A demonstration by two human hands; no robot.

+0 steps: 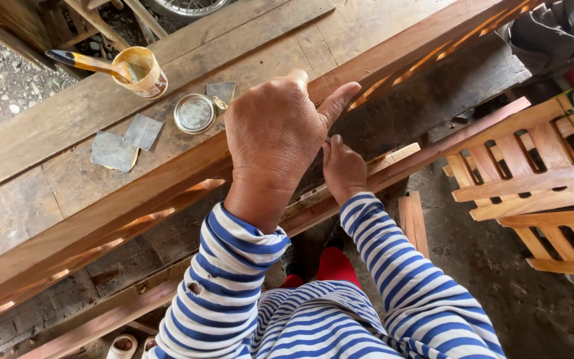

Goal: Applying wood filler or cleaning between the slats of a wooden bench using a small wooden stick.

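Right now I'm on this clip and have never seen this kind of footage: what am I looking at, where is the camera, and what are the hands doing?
There is no machine here. One camera sits on a person's head and looks down, so you see their own two arms in blue-and-white striped sleeves.

The left hand rests on top of a long slatted wooden frame lying across a workbench; its grip looks closed over the top rail. The right hand is lower, pressed against the frame's inner side; whether it holds anything I cannot tell.

On the bench lie a tin can with a brush in it, a round metal lid and a few grey squares of sandpaper. More slatted frames are stacked at the right.
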